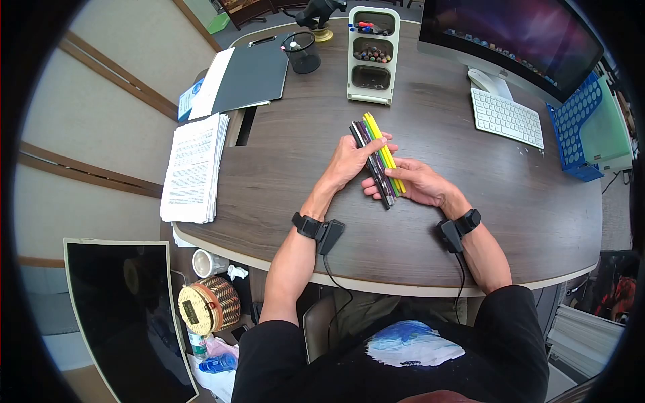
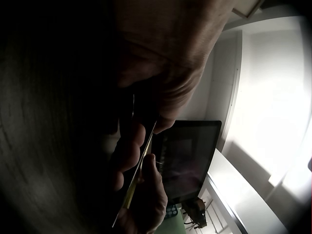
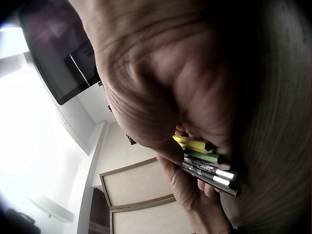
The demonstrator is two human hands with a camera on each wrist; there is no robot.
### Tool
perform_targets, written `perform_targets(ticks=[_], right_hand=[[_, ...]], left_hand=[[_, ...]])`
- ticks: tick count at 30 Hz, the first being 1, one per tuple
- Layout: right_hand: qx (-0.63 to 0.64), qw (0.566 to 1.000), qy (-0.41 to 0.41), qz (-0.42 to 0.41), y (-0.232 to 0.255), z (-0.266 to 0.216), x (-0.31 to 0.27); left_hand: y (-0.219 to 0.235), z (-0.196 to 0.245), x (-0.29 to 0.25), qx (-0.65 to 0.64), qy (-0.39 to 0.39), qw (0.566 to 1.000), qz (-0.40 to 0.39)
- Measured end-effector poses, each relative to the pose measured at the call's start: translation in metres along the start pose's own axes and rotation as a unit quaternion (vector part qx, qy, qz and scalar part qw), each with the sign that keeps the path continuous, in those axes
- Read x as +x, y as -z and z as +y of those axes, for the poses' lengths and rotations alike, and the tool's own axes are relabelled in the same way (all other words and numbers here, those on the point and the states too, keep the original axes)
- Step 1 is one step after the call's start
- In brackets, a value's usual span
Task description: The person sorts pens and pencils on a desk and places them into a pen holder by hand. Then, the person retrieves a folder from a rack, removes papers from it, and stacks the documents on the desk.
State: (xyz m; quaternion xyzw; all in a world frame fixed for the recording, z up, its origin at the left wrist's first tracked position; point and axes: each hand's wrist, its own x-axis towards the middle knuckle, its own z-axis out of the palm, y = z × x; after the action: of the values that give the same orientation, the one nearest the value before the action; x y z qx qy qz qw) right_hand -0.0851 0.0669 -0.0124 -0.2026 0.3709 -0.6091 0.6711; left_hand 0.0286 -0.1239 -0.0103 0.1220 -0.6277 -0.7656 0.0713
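A bundle of pencils [image 1: 377, 176] slants across the middle of the desk, seen in the head view, with yellow, green, purple and black ones side by side. My left hand [image 1: 347, 161] grips the upper part, its thumb lying across the pencils. Lower down, my right hand [image 1: 422, 183] pinches the bundle, thumb on top and fingers underneath. The right wrist view shows the pencil ends, with a yellow pencil [image 3: 192, 145] above the green one [image 3: 209, 157] and white-banded dark pencils [image 3: 214, 176] below. The left wrist view is dark, with a thin yellow pencil [image 2: 134, 187] between the hands.
Beyond the hands stands a white three-compartment organizer [image 1: 373, 98] with pens and coloured pencils inside. A mesh pen cup [image 1: 302, 59] and dark folder [image 1: 252, 77] sit back left, above stacked papers [image 1: 193, 168]. The keyboard [image 1: 507, 117] and monitor [image 1: 517, 40] are on the right.
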Motion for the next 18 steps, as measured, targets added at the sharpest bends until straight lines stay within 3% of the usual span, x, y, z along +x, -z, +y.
perform_targets(ticks=[9,18], right_hand=[[0.008,1.0,0.001,0.007,-0.002,-0.001,-0.001],[-0.006,0.999,0.022,-0.045,0.002,0.003,-0.002]], left_hand=[[-0.001,0.001,-0.001,-0.015,0.009,1.0,-0.016],[-0.011,0.003,0.0,0.008,0.031,0.998,0.056]])
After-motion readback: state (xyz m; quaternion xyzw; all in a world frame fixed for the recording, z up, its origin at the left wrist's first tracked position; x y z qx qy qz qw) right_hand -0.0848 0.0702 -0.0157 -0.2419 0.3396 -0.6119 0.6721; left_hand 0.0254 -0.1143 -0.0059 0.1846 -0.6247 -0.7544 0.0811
